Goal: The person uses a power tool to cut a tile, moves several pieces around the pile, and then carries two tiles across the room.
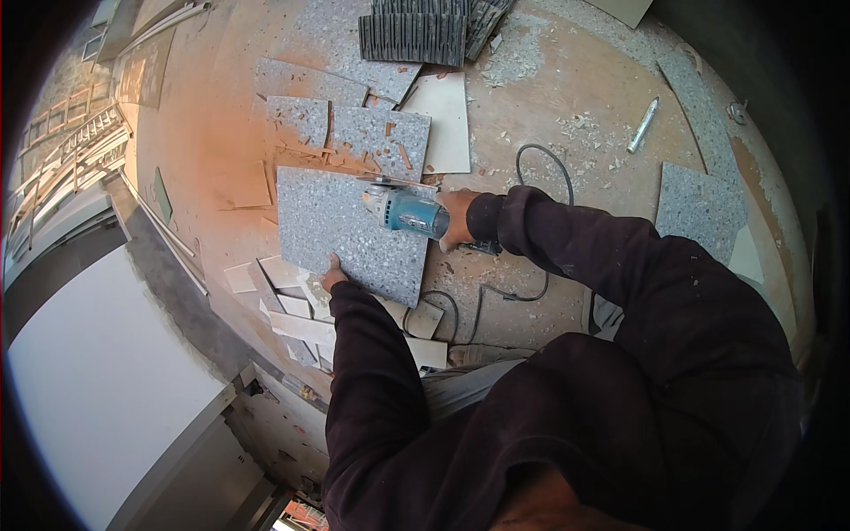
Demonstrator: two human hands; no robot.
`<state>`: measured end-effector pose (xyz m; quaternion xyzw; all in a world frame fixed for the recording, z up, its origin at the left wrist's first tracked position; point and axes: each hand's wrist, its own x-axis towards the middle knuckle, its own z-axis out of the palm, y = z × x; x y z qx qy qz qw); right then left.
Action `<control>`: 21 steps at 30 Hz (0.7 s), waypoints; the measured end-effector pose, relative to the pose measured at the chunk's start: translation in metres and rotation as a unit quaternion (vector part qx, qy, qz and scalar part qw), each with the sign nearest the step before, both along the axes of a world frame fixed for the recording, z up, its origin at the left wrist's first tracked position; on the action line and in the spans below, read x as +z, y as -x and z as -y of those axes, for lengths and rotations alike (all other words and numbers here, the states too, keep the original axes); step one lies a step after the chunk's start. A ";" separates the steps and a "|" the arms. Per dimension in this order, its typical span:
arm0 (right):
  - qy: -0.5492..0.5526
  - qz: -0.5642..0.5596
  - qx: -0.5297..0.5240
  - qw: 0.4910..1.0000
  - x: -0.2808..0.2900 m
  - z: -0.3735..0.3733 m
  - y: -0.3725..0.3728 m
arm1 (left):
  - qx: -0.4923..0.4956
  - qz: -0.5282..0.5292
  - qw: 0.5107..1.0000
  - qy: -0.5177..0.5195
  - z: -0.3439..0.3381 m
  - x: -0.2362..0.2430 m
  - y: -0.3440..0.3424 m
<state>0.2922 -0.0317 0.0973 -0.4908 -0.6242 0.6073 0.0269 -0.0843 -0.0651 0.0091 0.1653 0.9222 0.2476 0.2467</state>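
Offcuts [303,329] lie pale and jumbled just nearer to us than the fingers of our left hand [335,277]. Its thumb rests on the near edge of the speckled grey slab [314,212]; how far the other fingers curl below, we cannot tell. From them the slab stretches forward and mostly rightward, its long side roughly crosswise. Our right hand [455,218] wraps its fingers closely around the blue grinder [414,214], whose body points leftward over the slab; the disc [391,181] sits edge-on at the slab's far edge, nearer these fingers than the left ones. Beyond both lie more speckled pieces [361,133], then dark ridged tiles [412,40].
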 end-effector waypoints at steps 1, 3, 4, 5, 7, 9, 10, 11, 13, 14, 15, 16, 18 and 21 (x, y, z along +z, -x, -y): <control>-0.003 -0.003 0.003 1.000 0.002 0.000 0.001 | -0.018 -0.022 0.999 0.030 0.001 -0.003 0.015; -0.009 0.000 0.004 1.000 0.001 0.000 0.002 | -0.037 -0.040 0.997 0.062 0.003 -0.011 0.022; -0.007 0.002 0.002 1.000 -0.002 0.001 0.000 | -0.022 -0.023 0.999 0.043 0.002 -0.009 0.013; -0.005 0.000 -0.004 1.000 -0.005 0.002 -0.001 | -0.007 -0.007 1.000 0.024 0.000 -0.006 0.003; -0.009 -0.007 -0.003 1.000 -0.005 0.001 0.001 | 0.003 -0.001 1.000 0.003 0.003 -0.005 0.005; 0.001 -0.009 0.005 1.000 -0.005 -0.001 0.002 | 0.011 0.006 1.000 -0.017 0.004 -0.004 0.006; -0.001 -0.008 0.006 1.000 -0.006 -0.001 0.002 | 0.015 0.011 0.999 -0.027 0.003 -0.004 0.004; 0.001 -0.011 0.011 1.000 -0.006 -0.002 0.002 | 0.018 0.016 0.999 -0.036 0.003 -0.004 0.002; 0.004 -0.011 0.015 1.000 -0.005 -0.002 0.000 | 0.029 0.015 0.998 -0.048 0.003 0.000 -0.006; -0.006 -0.005 0.004 1.000 -0.005 0.000 -0.001 | 0.039 0.012 0.998 -0.057 0.002 0.001 -0.010; -0.013 0.000 -0.004 1.000 -0.001 0.002 -0.001 | 0.040 0.013 0.998 -0.056 0.004 0.003 -0.012; -0.012 0.000 -0.004 1.000 0.002 0.004 -0.003 | 0.057 0.019 0.995 -0.078 0.005 0.004 -0.016; 0.013 0.006 0.008 1.000 0.010 0.006 -0.010 | 0.073 0.028 0.992 -0.099 0.006 0.003 -0.017; -0.011 0.001 0.002 1.000 0.003 0.012 -0.014 | 0.034 0.000 0.991 -0.128 0.008 -0.010 0.001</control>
